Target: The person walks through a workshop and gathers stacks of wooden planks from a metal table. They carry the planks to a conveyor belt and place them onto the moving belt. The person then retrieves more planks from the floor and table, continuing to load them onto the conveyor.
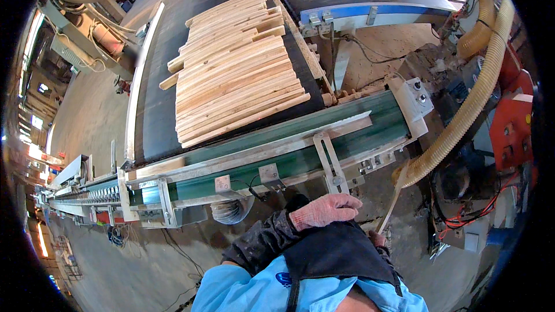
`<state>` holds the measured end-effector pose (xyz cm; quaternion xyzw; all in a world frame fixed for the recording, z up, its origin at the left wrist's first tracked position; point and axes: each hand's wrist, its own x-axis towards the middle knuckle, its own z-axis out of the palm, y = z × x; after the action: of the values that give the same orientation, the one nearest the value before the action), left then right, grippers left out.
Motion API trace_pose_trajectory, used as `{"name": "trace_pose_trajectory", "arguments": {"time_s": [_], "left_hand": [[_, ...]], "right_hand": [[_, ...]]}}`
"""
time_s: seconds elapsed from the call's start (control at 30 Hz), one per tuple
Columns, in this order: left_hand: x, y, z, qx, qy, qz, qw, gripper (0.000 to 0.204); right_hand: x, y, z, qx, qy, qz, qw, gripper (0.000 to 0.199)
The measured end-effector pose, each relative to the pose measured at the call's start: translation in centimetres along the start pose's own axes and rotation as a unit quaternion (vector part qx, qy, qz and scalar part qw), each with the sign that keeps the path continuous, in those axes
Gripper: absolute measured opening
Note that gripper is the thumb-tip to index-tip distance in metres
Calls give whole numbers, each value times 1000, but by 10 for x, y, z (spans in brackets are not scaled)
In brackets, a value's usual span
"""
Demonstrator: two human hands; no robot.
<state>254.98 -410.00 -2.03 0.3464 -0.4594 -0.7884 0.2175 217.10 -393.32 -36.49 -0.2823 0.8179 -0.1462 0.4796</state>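
Observation:
My left hand (326, 211), in a pink knit glove with a dark sleeve, is held across the front of my dark apron (341, 254). Its fingers are loosely curled together, and nothing shows in them. Low on the right, partly hidden by the apron, my right hand (378, 238) is closed around the lower end of a thin wooden strip (393, 202). The strip slants up to the end of a ribbed hose. Ahead, a batch of pale wooden strips (237, 75) lies side by side on a black belt (153, 115), apart from both hands.
A green conveyor (381, 118) with a metal guide rail (277, 141) runs crosswise between me and the black belt. One wooden piece (159, 167) lies at its left end. A beige ribbed hose (462, 127) curves down at right beside red machinery (511, 121). Cables trail on the floor.

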Motion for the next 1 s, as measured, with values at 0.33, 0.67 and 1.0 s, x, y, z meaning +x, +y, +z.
{"name": "trace_pose_trajectory", "arguments": {"time_s": [0.33, 0.67, 1.0], "left_hand": [[-6, -9, 1, -18, 4, -5, 1000, 57], [-6, -14, -1, -25, -10, -16, 1000, 57], [-12, -11, 0, -33, -5, -6, 999, 55]], "right_hand": [[0, 10, -2, -302, -42, -105, 947, 34], [6, 24, 8, -115, -24, -20, 993, 37], [12, 27, 6, -360, -63, -111, 924, 30]]}}
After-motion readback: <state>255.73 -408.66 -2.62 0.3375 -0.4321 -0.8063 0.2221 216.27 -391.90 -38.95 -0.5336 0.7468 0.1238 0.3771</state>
